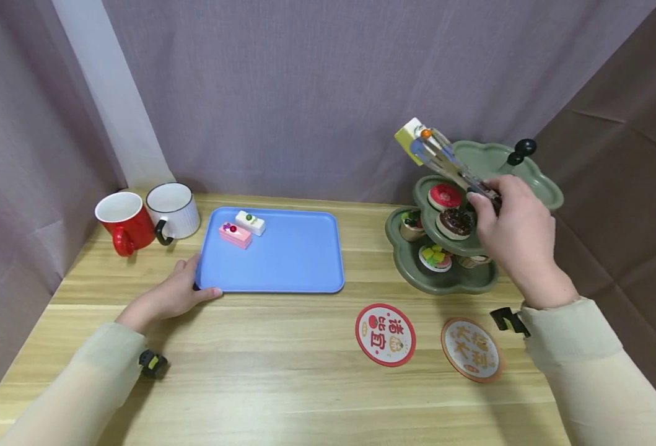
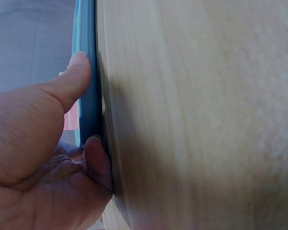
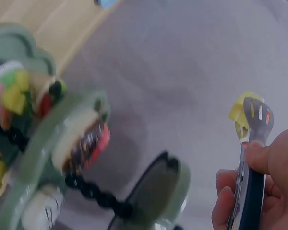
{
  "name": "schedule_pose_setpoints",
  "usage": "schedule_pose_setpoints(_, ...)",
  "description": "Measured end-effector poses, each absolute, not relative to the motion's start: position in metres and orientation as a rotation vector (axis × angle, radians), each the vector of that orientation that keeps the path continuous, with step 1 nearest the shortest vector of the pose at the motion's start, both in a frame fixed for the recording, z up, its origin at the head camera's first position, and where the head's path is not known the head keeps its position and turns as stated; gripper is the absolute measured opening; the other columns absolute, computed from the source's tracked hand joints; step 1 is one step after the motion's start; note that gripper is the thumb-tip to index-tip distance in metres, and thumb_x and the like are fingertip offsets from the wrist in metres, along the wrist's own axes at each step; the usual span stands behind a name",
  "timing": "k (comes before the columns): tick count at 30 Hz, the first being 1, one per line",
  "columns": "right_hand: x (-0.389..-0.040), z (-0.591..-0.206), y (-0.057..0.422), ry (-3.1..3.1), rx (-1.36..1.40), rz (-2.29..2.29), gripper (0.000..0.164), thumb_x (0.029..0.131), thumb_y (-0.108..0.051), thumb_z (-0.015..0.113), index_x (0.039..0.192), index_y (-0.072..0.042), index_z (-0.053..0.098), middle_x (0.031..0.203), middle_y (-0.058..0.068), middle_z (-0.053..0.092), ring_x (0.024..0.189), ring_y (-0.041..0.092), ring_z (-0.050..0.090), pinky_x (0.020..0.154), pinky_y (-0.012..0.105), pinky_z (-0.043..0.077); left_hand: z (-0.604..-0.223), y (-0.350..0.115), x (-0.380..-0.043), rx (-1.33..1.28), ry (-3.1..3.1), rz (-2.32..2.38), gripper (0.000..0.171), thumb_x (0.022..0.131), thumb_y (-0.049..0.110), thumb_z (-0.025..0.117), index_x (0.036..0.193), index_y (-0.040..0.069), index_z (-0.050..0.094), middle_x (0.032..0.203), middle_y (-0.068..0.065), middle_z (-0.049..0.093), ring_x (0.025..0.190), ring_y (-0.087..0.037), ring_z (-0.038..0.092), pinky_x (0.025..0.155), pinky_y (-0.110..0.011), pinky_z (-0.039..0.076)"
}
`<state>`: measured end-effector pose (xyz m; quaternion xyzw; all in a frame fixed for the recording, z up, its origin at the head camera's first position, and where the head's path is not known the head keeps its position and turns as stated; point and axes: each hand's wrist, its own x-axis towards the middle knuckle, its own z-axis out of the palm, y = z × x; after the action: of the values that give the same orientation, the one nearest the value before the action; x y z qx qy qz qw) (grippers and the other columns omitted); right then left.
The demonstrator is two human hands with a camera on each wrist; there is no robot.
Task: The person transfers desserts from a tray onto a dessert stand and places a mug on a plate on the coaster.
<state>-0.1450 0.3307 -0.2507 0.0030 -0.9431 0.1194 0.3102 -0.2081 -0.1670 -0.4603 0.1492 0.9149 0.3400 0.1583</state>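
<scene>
My left hand [image 1: 178,290] grips the near left corner of a blue tray [image 1: 283,266]. Its thumb [image 2: 77,76] lies along the tray's front side, with the other fingers round the corner. A pink cake slice [image 1: 235,235] and a white cake slice [image 1: 251,223] sit side by side at the tray's left. Serving tongs [image 1: 450,164] are held in my right hand [image 1: 520,235], raised over the tiered stand. Between the tong tips is a yellow and white cake slice [image 1: 408,144] with an orange ball on it, partly covered by the tongs in the right wrist view.
The green tiered stand [image 1: 425,284] carries toy donuts [image 1: 454,224], tarts [image 1: 435,257] and cupcakes. Red [image 1: 127,217] and white [image 1: 179,214] mugs stand left of the tray. Two round coasters [image 1: 385,334] lie in front of the stand. A grey curtain [image 1: 283,111] hangs behind the table.
</scene>
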Motion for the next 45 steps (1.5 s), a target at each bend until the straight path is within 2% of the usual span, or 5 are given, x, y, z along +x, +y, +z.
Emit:
schedule_pose_setpoints(7,-0.142,-0.233,0.357,-2.468,-0.160,0.316,0.040,0.097,-0.029,0.056,0.117,0.005,0.060,0.106,0.025,0.058,0.089,0.046,0.053,0.071,0.064,0.036,-0.462,-0.168,-0.208,0.452,2.638,0.968,0.102,0.090,0.040,0.067,0.147,-0.015,0.003,0.132,-0.039,0.028,0.121,-0.046,0.034,0.106,-0.062,0.024)
schedule_pose_setpoints(15,-0.142,-0.229,0.380,-2.526,-0.289,0.292,0.045,0.098,-0.031,0.051,0.120,0.009,0.056,0.109,0.029,0.055,0.094,0.051,0.050,0.071,0.066,0.034,-0.462,-0.167,-0.209,0.441,2.629,0.956,0.104,0.090,0.043,0.067,0.148,-0.014,0.002,0.132,-0.038,0.028,0.120,-0.045,0.035,0.106,-0.062,0.025)
schedule_pose_setpoints(22,-0.147,-0.233,0.393,-2.605,-0.382,0.242,0.050,0.099,-0.033,0.048,0.122,0.010,0.053,0.108,0.030,0.053,0.090,0.050,0.049,0.066,0.063,0.036,-0.461,-0.167,-0.208,0.447,2.635,0.962,0.103,0.090,0.042,0.067,0.147,-0.014,0.003,0.132,-0.038,0.028,0.119,-0.045,0.035,0.106,-0.061,0.025)
schedule_pose_setpoints(29,-0.153,-0.238,0.402,-2.656,-0.418,0.194,0.053,0.099,-0.037,0.044,0.120,0.010,0.052,0.105,0.031,0.053,0.087,0.052,0.050,0.062,0.063,0.036,-0.462,-0.167,-0.208,0.461,2.641,0.966,0.102,0.090,0.042,0.067,0.148,-0.014,0.004,0.130,-0.037,0.030,0.118,-0.044,0.036,0.105,-0.061,0.026)
schedule_pose_setpoints(45,-0.157,-0.239,0.402,-2.690,-0.429,0.162,0.053,0.099,-0.038,0.044,0.118,0.011,0.052,0.105,0.033,0.053,0.089,0.054,0.050,0.063,0.065,0.036,-0.463,-0.168,-0.209,0.469,2.654,0.972,0.102,0.090,0.041,0.067,0.147,-0.014,0.004,0.129,-0.037,0.031,0.117,-0.043,0.036,0.105,-0.061,0.027)
